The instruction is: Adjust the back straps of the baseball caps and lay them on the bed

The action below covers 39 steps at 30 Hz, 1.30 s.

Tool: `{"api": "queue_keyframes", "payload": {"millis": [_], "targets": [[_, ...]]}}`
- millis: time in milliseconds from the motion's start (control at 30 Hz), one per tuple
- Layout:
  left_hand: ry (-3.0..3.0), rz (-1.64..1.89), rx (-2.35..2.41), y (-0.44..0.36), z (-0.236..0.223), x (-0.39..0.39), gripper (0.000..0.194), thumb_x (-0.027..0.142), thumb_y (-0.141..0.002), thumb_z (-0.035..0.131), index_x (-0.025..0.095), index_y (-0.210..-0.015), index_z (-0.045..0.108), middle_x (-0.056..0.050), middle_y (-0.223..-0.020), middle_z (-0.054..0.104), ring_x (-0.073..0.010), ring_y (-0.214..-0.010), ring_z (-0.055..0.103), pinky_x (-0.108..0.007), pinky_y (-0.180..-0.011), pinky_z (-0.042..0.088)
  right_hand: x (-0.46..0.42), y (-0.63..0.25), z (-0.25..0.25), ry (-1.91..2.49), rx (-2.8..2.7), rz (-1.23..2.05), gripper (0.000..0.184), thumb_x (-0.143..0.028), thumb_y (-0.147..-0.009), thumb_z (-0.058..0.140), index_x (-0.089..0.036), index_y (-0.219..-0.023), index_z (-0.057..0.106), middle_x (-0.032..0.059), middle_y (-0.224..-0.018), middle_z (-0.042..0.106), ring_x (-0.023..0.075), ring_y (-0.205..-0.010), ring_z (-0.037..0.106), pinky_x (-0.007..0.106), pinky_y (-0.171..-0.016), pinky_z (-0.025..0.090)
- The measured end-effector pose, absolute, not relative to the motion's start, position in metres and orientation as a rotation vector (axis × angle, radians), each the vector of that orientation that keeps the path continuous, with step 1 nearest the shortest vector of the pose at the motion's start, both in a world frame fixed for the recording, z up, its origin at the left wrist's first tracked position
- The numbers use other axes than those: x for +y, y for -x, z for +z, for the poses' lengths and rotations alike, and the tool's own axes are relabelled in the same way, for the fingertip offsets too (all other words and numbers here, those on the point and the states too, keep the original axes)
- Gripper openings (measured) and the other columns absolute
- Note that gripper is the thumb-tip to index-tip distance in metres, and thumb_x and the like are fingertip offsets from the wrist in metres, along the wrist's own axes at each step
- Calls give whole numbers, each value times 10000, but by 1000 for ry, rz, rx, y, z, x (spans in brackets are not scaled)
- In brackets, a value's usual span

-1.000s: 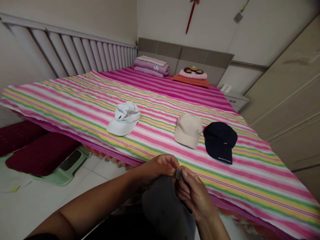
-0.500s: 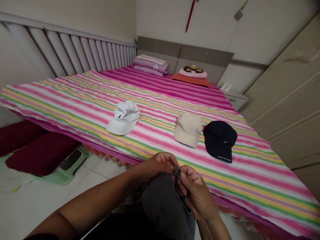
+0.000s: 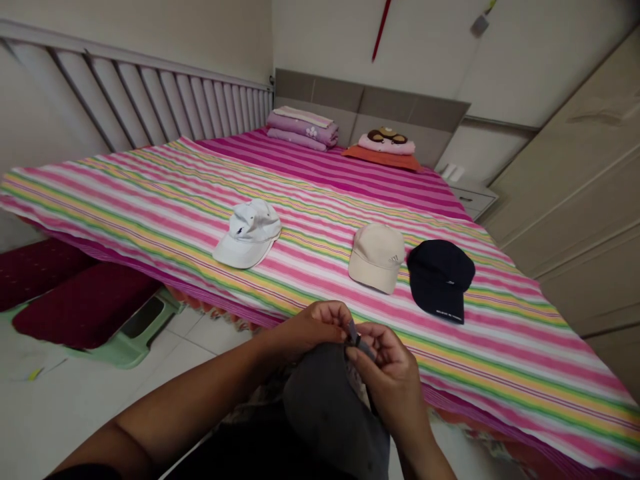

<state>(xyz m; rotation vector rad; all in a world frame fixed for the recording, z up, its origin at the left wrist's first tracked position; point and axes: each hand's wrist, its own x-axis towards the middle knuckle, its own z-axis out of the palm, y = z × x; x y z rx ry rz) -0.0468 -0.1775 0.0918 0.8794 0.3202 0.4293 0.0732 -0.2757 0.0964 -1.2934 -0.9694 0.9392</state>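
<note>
A dark grey cap (image 3: 327, 407) is held close to my body, its back strap (image 3: 356, 335) uppermost between my hands. My left hand (image 3: 323, 323) pinches the strap near its buckle from the left. My right hand (image 3: 393, 363) closes on the strap from the right, thumb pressed near the buckle. Fingers partly hide the buckle. On the bed beyond lie three more caps: a white cap (image 3: 253, 230) on the left, a beige cap (image 3: 377, 257) in the middle and a navy cap (image 3: 443, 277) beside it.
The bed has a striped cover (image 3: 165, 200). Folded purple bedding (image 3: 303, 130) and a pink pillow (image 3: 386, 143) lie by the headboard (image 3: 400, 110). Green stools (image 3: 130, 353) with dark red tops stand at the left. A nightstand (image 3: 473, 200) and wardrobe (image 3: 590, 193) are on the right.
My right hand has shifted up and turned at the strap, and a strap end now stands up between the fingers. The caps on the bed have not moved.
</note>
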Motion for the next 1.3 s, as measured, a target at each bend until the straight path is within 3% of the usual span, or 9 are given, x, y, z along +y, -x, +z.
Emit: {"api": "queue_keyframes", "payload": {"millis": [133, 300, 667, 1300], "targets": [[-966, 416, 356, 48, 95, -181, 325, 375, -598, 702, 117, -674, 519, 35, -548, 500, -31, -437, 390, -154, -421, 267, -280, -72, 98, 1537, -1339, 366, 137, -214, -720, 618, -218, -855, 596, 18, -738, 630, 171, -657, 571, 295, -614, 449], [-1200, 495, 419, 48, 100, -187, 325, 386, -636, 678, 124, -629, 485, 44, -549, 457, -42, -497, 362, -171, -480, 266, -281, -70, 97, 1480, -1572, -42, 172, -164, -751, 553, -220, -914, 547, 25, -765, 621, 173, -690, 584, 280, -598, 453], [-1083, 485, 382, 53, 97, -186, 266, 348, -682, 616, 144, -629, 455, 26, -591, 455, -62, -529, 373, -190, -507, 271, -283, -70, 100, 1512, -1610, -57, 140, -168, -733, 557, -223, -847, 497, -11, -672, 535, 140, -569, 504, 256, -507, 409], [-1004, 404, 320, 56, 95, -180, 169, 247, -651, 540, 139, -582, 429, -31, -658, 533, -88, -539, 429, -212, -516, 311, -287, -74, 101, 1528, -1582, 80, 132, -147, -702, 540, -222, -786, 471, -21, -665, 493, 132, -554, 464, 256, -502, 379]]}}
